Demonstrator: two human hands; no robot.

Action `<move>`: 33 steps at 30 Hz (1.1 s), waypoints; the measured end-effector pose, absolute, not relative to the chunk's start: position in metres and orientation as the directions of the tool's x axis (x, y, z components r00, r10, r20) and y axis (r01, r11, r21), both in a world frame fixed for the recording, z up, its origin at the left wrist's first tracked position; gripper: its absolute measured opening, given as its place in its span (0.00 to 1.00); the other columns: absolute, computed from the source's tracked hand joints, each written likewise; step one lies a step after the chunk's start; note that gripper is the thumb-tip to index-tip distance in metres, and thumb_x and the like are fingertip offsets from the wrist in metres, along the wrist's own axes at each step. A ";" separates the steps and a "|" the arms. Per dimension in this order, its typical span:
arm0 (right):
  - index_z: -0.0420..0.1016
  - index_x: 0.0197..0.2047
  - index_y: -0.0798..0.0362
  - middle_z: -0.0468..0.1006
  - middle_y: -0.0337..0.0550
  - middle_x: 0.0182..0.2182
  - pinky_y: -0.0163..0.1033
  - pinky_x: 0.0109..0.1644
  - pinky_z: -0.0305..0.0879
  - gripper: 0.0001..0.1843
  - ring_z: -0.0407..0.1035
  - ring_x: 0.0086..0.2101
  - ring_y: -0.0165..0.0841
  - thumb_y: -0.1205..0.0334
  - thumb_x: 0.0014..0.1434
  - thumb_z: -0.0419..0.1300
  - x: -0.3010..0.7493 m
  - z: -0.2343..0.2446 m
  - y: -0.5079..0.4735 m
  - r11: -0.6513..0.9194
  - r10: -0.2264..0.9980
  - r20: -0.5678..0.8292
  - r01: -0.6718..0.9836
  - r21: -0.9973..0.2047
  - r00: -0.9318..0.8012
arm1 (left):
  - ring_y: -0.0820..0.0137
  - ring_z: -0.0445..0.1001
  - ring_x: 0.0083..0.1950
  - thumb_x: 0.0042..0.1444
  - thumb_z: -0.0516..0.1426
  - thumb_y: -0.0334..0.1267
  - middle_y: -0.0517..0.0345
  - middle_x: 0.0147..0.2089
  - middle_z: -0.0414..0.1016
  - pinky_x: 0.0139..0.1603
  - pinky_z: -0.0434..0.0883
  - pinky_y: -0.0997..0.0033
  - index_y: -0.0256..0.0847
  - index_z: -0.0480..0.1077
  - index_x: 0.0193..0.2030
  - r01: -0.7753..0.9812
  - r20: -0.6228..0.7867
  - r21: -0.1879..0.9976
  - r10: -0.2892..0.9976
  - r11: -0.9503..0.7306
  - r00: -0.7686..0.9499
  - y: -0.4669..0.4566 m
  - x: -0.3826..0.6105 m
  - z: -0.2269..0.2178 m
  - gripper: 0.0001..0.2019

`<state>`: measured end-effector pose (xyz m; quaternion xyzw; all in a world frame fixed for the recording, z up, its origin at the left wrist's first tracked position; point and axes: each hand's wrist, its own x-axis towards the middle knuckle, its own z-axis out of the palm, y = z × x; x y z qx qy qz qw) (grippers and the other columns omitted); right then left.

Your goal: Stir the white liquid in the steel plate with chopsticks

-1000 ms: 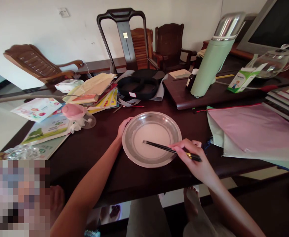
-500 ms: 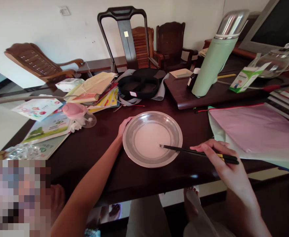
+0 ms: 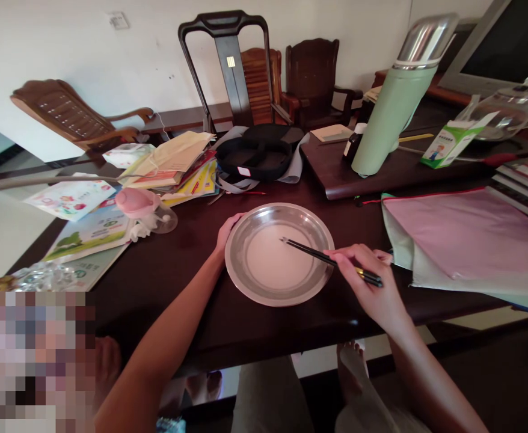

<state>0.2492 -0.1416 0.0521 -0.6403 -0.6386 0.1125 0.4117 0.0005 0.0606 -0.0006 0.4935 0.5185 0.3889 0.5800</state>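
A round, shallow metal basin [image 3: 278, 299] stands on the dark table with a whitish, cloudy layer [image 3: 268, 261] inside it; whether that is liquid or powder I cannot be sure. At its left rim is my left hand [image 3: 228, 230], holding the side, its fingers partly hidden by the basin. My right hand [image 3: 365, 273] is closed around a pair of black chopsticks [image 3: 311, 251] with gold bands. Their tips lie close together and touch the whitish layer near the basin's middle.
Right of the basin lies a pink zip pouch [image 3: 462, 231]. A green thermos [image 3: 388, 114] and small box [image 3: 448, 144] stand on a raised board [image 3: 331, 180]. A black case [image 3: 255, 156], papers [image 3: 174, 156] and a pink-lidded bottle [image 3: 138, 203] lie behind and left. A blurred-out person is lower left.
My right hand has moved left and slightly up, closer to the basin. The chopstick tips have shifted left and toward the far side in the whitish layer. My left hand stays at the rim.
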 end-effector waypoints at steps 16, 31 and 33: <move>0.74 0.38 0.45 0.82 0.32 0.37 0.45 0.44 0.49 0.09 0.72 0.36 0.32 0.60 0.67 0.53 0.235 0.056 -0.147 0.255 0.948 0.317 0.607 -0.753 -0.005 | 0.55 0.61 0.66 0.50 0.58 0.58 0.72 0.44 0.81 0.69 0.59 0.49 0.53 0.78 0.44 0.014 -0.183 0.983 0.974 0.183 0.133 0.059 0.003 -0.001 0.19; 0.76 0.33 0.46 0.82 0.34 0.34 0.44 0.45 0.51 0.12 0.73 0.34 0.33 0.61 0.66 0.54 0.271 0.070 -0.172 0.168 0.901 0.383 0.647 -0.744 0.206 | 0.59 0.62 0.67 0.50 0.58 0.61 0.71 0.48 0.80 0.66 0.62 0.55 0.56 0.78 0.46 0.073 -0.149 0.987 0.980 0.140 0.135 0.062 0.001 -0.006 0.21; 0.76 0.33 0.45 0.82 0.33 0.34 0.44 0.45 0.51 0.12 0.73 0.34 0.33 0.61 0.67 0.53 0.265 0.071 -0.173 0.193 0.923 0.355 0.623 -0.758 0.147 | 0.59 0.63 0.66 0.49 0.58 0.61 0.71 0.47 0.80 0.66 0.62 0.55 0.56 0.78 0.45 0.077 -0.137 0.989 0.982 0.128 0.133 0.063 0.000 -0.007 0.21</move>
